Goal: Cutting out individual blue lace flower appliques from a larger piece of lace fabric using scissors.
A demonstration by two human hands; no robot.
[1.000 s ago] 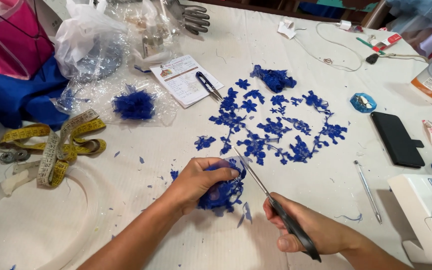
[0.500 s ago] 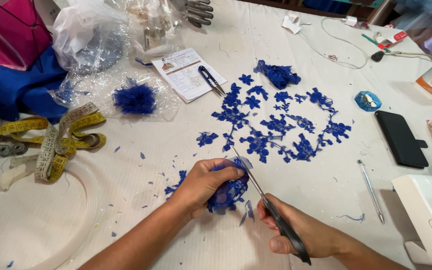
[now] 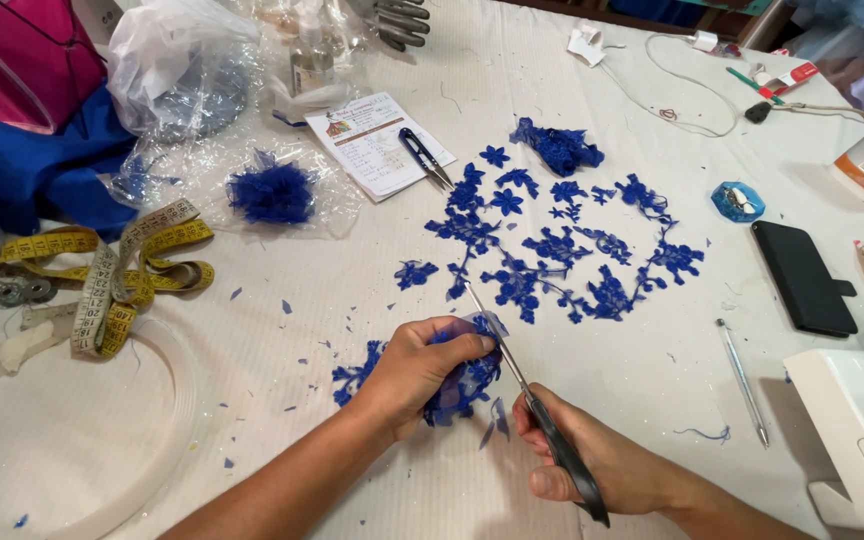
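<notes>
1. While the cutting goes on, little changed over the last second: left hand (image 3: 420, 368) slid slightly down and toward the body along with the lace it grips; right hand (image 3: 592, 462) shifted with it. Scissors blades at much the same slant as before.
2. Reading of that: same trimming pass carried on, piece merely drawn in closer; not yet cut free of its ragged edge, judging by the fringe hanging below the fist.
3. Left hand: fingers curled, closed around a bunched piece of blue lace (image 3: 462, 385), knuckles up, thumb tucked toward the blades. Lace spills out left and below the fist onto the white table (image 3: 282, 320).
4. Right hand: wrapped shut around the black handles of the scissors (image 3: 527, 395); long thin blades run up and left, crossing the lace beside the left fingertips. Blades look nearly closed; exact gap too fine to tell.
5. Just beyond the blade tip: spread of cut blue lace flowers (image 3: 552, 235) laid flat in a loose ring, apart from the held piece.
6. Small blue scraps (image 3: 497, 420) scattered about the hands.
7. Further off: yellow tape measure (image 3: 122, 265) to the left, black phone (image 3: 802, 275) to the right, small snips (image 3: 424, 157) on a paper sheet.
</notes>
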